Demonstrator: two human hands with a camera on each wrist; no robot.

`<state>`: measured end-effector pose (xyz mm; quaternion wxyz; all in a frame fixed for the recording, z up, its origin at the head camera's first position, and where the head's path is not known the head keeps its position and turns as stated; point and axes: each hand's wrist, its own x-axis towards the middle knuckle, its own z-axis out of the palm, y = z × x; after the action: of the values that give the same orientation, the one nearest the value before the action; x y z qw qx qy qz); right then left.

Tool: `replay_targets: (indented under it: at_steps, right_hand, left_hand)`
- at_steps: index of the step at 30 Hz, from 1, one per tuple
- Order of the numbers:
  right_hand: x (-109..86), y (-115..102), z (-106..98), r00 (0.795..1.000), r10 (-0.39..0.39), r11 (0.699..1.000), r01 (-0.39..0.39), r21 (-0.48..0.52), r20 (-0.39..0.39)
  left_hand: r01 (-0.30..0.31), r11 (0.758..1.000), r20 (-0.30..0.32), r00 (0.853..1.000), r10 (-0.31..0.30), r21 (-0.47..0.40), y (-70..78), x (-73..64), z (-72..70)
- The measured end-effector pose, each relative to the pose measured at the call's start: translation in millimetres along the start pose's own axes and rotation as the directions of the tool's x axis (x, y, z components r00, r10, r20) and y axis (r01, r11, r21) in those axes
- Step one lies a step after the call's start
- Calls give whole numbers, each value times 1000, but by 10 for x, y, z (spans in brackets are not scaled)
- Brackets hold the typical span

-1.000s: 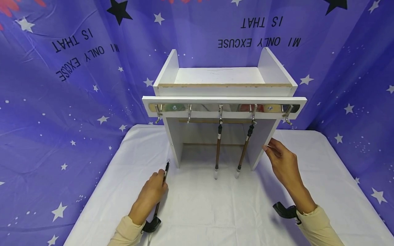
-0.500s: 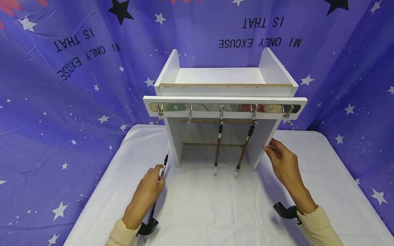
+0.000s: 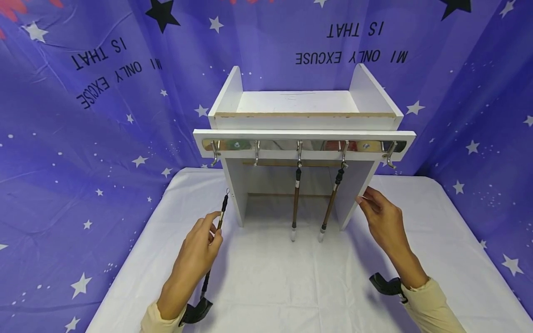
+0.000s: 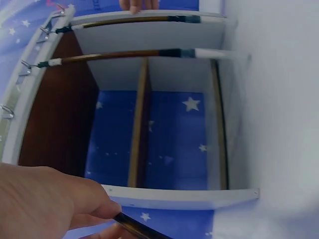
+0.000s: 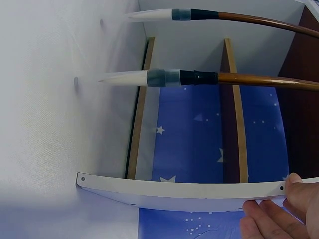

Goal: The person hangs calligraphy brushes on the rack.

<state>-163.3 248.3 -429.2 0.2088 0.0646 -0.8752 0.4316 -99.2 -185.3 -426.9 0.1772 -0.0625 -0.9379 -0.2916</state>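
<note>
My left hand (image 3: 193, 252) grips a calligraphy brush (image 3: 225, 204), its loop end up, left of the white shelf unit (image 3: 233, 192). The brush's lower part is partly hidden by the hand; in the left wrist view its dark handle (image 4: 137, 226) shows between thumb and fingers. Two similar brushes, the middle one (image 3: 296, 199) and the right one (image 3: 331, 203), hang by loops from hooks on the metal rail (image 3: 276, 146). Their pale tips (image 5: 127, 78) point down. My right hand (image 3: 385, 222) pinches the front edge of the unit's right side panel (image 3: 356, 189).
Bare hooks show at the rail's left end (image 3: 214, 155), second place (image 3: 256, 155) and right end (image 3: 390, 156). The unit stands on a white-clothed table (image 3: 275, 286). A purple star-patterned curtain (image 3: 266, 41) surrounds the back and sides.
The left hand has moved the brush upward, bringing its loop closer to the rail's height in view. The right hand and the shelf unit stay where they were.
</note>
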Motion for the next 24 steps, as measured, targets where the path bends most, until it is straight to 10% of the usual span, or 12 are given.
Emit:
replay_targets:
  at_steps: [24]
  right_hand:
    - [-5,4,7,1000,2,1000,-2,1,-11]
  left_hand:
    - [-158,981,-147,979,141,-112,318,-61,-82]
